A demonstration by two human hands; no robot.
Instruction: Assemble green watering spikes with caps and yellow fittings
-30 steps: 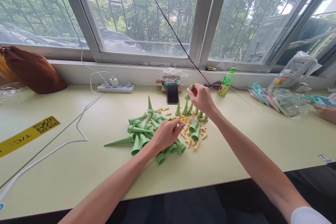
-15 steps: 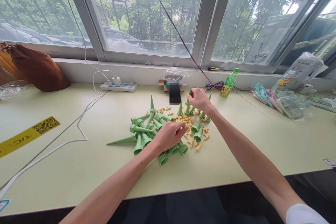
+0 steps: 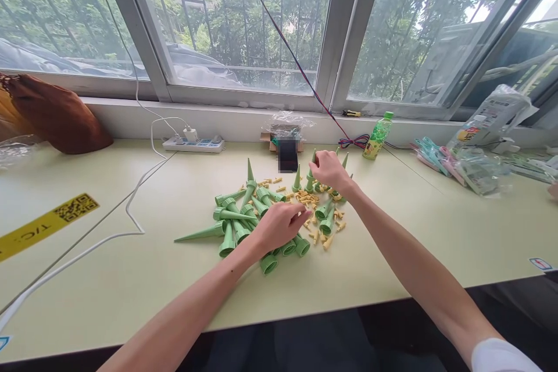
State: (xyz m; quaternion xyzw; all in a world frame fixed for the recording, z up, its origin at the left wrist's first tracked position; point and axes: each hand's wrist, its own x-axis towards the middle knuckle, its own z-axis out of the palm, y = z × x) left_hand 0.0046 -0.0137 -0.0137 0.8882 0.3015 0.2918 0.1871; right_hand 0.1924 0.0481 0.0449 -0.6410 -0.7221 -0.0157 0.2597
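A brown bag (image 3: 61,119) slumps at the left end of the pale table (image 3: 143,285) I monitor remotely, a white power strip (image 3: 194,145) lying along the back edge. Right of these, green cones (image 3: 238,216) lie in a jumbled pile at center, one pointing upward. The person's left hand (image 3: 281,225) rests over the pile's right side, fingers curled; from my post I cannot tell whether it grips anything. Beyond it, a dark rectangular object (image 3: 288,154) leans near the sill. Small yellow pieces (image 3: 310,199) scatter to the right of the pile, with a few green cones standing behind them. There, the right hand (image 3: 330,168) pinches an upright green cone (image 3: 311,176) near its tip. Farther right I see a green-capped bottle (image 3: 378,136) and pastel plastic items (image 3: 436,157) beside clear wrapping.
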